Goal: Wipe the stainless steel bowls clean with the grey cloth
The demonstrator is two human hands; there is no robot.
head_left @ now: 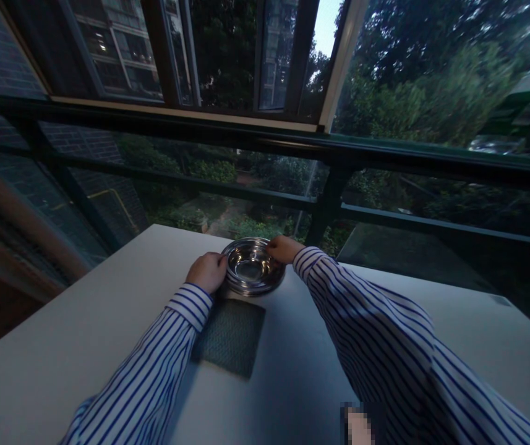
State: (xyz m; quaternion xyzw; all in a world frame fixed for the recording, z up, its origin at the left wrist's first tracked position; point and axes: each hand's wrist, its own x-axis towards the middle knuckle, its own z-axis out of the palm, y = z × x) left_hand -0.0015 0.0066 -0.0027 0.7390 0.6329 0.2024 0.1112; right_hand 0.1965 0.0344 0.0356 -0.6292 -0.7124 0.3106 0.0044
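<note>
Several shiny metal bowls (250,270), nested in a low stack, are at the far side of the white table. My left hand (208,272) grips the stack's left rim, thumb toward the edge. On the opposite side, my right hand (285,250) is closed on the upper right rim, its fingers reaching a little inside. A grey-green textured cloth (230,337) lies flat on the table just in front of the bowls, partly beside my left sleeve. The undersides of the bowls are hidden.
The white table (107,309) ends near a dark green railing (329,198) with glass panels. Window frames (172,62) stand above it, with trees and buildings outside. A brownish upright frame or curtain (18,228) is at the left.
</note>
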